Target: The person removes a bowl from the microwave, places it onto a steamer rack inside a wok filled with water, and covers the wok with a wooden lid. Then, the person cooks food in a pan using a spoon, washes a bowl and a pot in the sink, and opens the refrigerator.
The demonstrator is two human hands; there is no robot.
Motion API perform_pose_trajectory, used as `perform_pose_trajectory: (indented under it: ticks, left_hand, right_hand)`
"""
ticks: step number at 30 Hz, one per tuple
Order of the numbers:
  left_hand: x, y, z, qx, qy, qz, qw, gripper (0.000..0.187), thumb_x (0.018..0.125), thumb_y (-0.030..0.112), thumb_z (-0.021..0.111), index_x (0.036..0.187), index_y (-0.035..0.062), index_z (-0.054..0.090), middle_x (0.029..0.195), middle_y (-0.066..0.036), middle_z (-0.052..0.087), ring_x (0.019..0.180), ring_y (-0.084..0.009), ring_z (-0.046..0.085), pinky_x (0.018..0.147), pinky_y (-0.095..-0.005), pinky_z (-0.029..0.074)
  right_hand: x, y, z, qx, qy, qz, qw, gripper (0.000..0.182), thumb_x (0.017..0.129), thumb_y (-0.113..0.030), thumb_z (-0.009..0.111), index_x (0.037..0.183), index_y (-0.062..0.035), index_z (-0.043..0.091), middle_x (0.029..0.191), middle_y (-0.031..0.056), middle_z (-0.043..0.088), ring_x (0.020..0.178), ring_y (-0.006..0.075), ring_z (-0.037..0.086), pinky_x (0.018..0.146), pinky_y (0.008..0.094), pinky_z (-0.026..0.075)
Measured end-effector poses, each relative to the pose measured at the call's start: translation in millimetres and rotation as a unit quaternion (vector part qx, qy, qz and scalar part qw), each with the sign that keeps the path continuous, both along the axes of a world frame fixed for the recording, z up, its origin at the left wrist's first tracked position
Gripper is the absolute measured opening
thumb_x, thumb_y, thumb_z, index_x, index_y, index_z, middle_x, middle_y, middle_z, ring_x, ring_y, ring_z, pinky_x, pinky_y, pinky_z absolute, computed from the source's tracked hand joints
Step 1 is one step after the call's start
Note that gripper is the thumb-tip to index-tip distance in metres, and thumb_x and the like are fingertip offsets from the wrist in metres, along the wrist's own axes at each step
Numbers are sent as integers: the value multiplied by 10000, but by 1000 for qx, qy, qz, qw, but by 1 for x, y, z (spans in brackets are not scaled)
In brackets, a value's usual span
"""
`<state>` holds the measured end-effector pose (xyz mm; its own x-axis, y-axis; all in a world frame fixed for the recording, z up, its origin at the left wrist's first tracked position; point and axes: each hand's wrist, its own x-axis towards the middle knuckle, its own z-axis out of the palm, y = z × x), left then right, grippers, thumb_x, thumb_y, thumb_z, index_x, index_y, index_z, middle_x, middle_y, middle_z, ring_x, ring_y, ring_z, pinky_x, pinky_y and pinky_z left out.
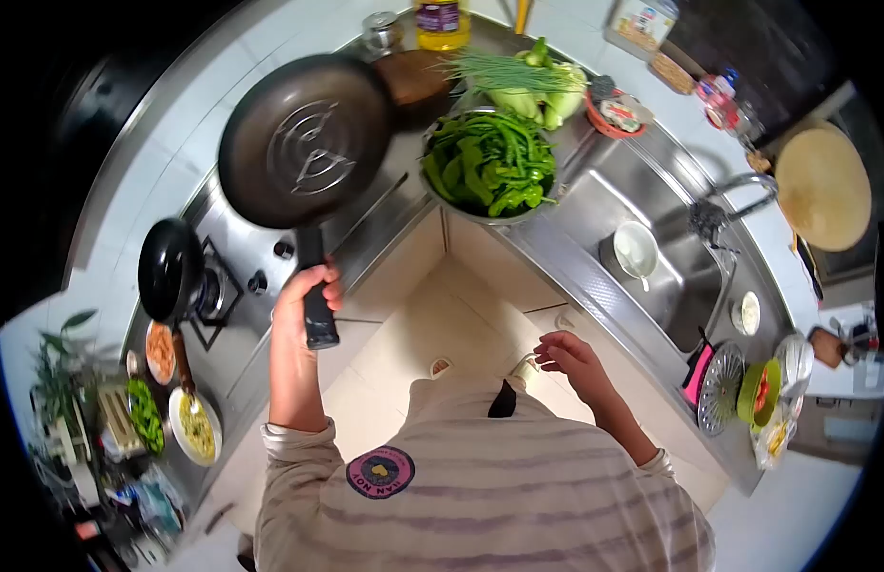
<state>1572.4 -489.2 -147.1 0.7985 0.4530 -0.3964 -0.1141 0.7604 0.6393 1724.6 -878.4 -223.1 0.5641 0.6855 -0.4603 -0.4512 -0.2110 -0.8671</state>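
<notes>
My left hand [304,300] is wrapped round the black handle of a large dark frying pan [304,141]. The pan is raised over the counter beside the stove, with a ring pattern showing on its face. My right hand [568,357] hangs in the air in front of my body, fingers apart and holding nothing. A metal bowl of green peppers [488,162] stands on the counter corner to the right of the pan. Spring onions and leafy stalks [547,91] lie behind the bowl.
A black wok [170,270] sits on the stove at left. Nearer are plates of chopped food [195,427]. At right, a steel sink [604,205] holds a white bowl [635,250] under the faucet [738,200]. A glass plate [720,389] and green bowl [759,392] stand beyond it.
</notes>
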Motion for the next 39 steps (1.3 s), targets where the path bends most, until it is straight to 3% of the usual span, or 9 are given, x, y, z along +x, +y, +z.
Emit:
perform_pose_trajectory:
  ticks: [6, 11, 15, 19, 22, 25, 28, 34, 39]
  left_hand:
    - [-10, -88, 57, 63, 112, -101, 987, 259, 744, 68, 584, 972, -17, 498, 684, -33, 492, 530, -92, 481, 444, -223, 396]
    - [15, -136, 49, 50, 87, -282, 954, 215, 750, 84, 595, 908, 3, 474, 649, -58, 496, 491, -113, 510, 464, -242, 425]
    - [59, -171, 42, 44, 98, -379, 919, 320, 725, 121, 631, 965, -4, 459, 676, -62, 494, 501, -134, 513, 452, -269, 431]
    - [104, -207, 13, -4, 71, -473, 878, 354, 737, 131, 668, 988, 18, 445, 703, -73, 511, 515, -143, 529, 470, -291, 455]
    - [136, -228, -8, -19, 78, -505, 860, 409, 725, 142, 671, 1038, 17, 438, 738, -80, 504, 528, -145, 520, 456, -289, 438]
    - [174, -257, -28, -23, 89, -532, 842, 455, 729, 166, 680, 1080, 20, 431, 758, -80, 495, 549, -143, 506, 452, -291, 422]
    - [200, -287, -53, -41, 88, -548, 831, 462, 728, 167, 690, 1081, 20, 431, 759, -77, 495, 547, -143, 506, 456, -293, 422]
    - [238, -335, -73, -47, 102, -555, 825, 374, 736, 97, 655, 1022, 22, 426, 754, -73, 512, 559, -147, 540, 508, -300, 479]
    - [262, -363, -83, -17, 116, -554, 824, 364, 739, 90, 651, 1016, 22, 426, 761, -77, 512, 573, -152, 547, 505, -303, 486]
  right_hand:
    - [12, -2, -8, 4, -36, 19, 999, 208, 908, -115, 495, 1093, -32, 542, 995, 88, 610, 905, 185, 603, 784, 308, 495]
    - [31, -32, -5, -21, -45, -35, 998, 192, 920, -126, 480, 1065, -25, 556, 983, 83, 611, 892, 177, 603, 774, 300, 493]
    - [63, -70, -20, -28, -147, -81, 985, 234, 925, -191, 512, 879, 10, 623, 870, 58, 613, 802, 114, 577, 725, 252, 473]
    - [116, -147, -27, -136, -225, -207, 942, 354, 928, -251, 513, 715, 4, 633, 592, 6, 554, 603, 87, 503, 605, 253, 447]
    - [175, -198, -34, -172, -317, -281, 890, 381, 926, -264, 507, 720, 30, 637, 538, 59, 556, 551, 116, 522, 585, 296, 452]
    - [232, -229, -16, -279, -473, -314, 774, 236, 868, -190, 541, 834, 13, 656, 782, 215, 624, 737, 366, 611, 681, 387, 478]
    - [294, -263, -27, -317, -577, -281, 699, 187, 837, -143, 540, 906, 2, 636, 934, 204, 611, 878, 367, 584, 781, 414, 463]
    - [376, -312, -60, -479, -635, -163, 583, 363, 806, -66, 489, 1165, -39, 530, 1320, 118, 444, 1208, 292, 425, 973, 393, 406]
    - [396, -323, -59, -508, -599, -102, 611, 390, 810, -62, 465, 1197, -42, 514, 1268, 103, 476, 1201, 273, 428, 937, 393, 437]
